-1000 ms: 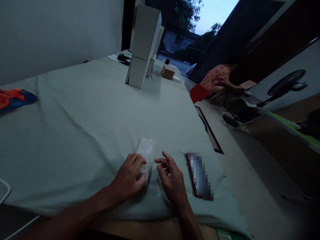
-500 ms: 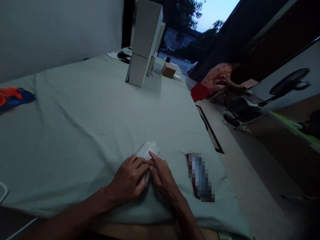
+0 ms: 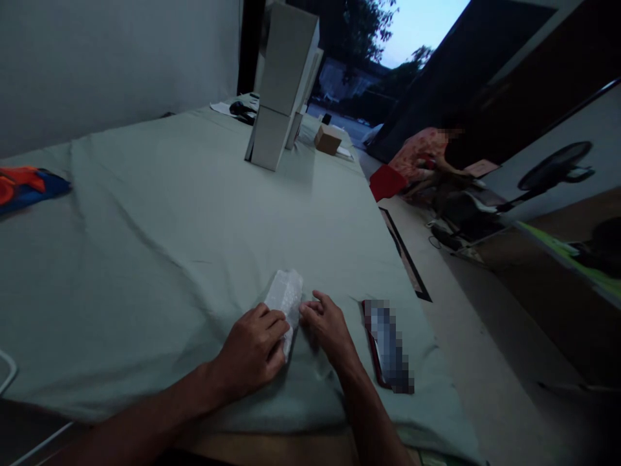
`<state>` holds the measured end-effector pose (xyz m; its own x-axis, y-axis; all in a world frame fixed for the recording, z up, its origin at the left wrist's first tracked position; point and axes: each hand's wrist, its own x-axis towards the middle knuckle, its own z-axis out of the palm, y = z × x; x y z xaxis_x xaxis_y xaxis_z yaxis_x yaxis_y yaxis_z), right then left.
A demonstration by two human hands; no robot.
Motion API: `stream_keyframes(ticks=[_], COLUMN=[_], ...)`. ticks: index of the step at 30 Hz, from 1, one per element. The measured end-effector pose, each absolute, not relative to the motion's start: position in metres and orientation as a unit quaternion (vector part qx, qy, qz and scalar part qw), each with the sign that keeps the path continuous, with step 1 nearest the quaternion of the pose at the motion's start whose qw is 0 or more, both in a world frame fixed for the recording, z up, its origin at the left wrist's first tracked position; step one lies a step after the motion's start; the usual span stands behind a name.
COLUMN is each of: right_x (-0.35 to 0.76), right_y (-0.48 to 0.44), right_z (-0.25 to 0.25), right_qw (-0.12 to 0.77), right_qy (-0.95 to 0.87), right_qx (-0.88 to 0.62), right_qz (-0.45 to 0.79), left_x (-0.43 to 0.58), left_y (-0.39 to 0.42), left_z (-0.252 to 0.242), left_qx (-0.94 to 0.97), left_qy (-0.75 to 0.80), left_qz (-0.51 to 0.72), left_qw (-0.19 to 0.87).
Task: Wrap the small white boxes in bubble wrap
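Note:
A pale, translucent bubble-wrapped packet (image 3: pixel 286 291) lies on the green cloth in front of me, its long side pointing away. My left hand (image 3: pixel 255 343) rests over its near left part, fingers curled onto the wrap and pressing it to the table. What is inside the wrap cannot be made out. Just off the packet's right edge is my right hand (image 3: pixel 330 327), its fingers loosely bent and apart, fingertips close to the wrap. I see nothing held in it. Right of that hand lies a phone-shaped object (image 3: pixel 388 346) with a dark red edge, its face blurred out.
The green cloth (image 3: pixel 169 194) covers a long table. Tall white boxes (image 3: pixel 286 71) and a small brown box (image 3: pixel 328 138) stand at the far end. An orange and blue item (image 3: pixel 33 188) lies left. Beyond the right edge, a person (image 3: pixel 422 152) sits near a fan (image 3: pixel 555 165).
My right hand has moved right, off the top of the packet, uncovering more of the wrap. My left hand stays on it in nearly the same place.

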<state>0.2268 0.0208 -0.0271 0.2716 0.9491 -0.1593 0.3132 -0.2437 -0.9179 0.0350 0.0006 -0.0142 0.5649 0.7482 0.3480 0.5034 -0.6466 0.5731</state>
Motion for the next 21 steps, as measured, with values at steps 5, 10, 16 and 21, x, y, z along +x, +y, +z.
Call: stream_keyframes(ticks=[5,10,16,21], right_x=[0.213,0.209,0.205,0.202], right_y=[0.037,0.045,0.031,0.002], right_z=[-0.022,-0.016,-0.008,0.001], right_qw=[0.419,0.413,0.438,0.389], right_qy=[-0.433,-0.446,-0.519,-0.632], right_qx=[-0.642,-0.598,-0.573,-0.547], right_qz=[0.474,0.523,0.459,0.388], left_x=[0.035,0.035,0.035,0.036], left_y=[-0.001,-0.001,0.001,-0.002], left_z=[-0.017,-0.019,-0.019,-0.027], left_qx=[0.856,0.854,0.843,0.804], left_qy=[0.362,0.361,0.379,0.436], left_qz=[0.303,0.309,0.312,0.353], left_qw=[0.211,0.211,0.221,0.199])
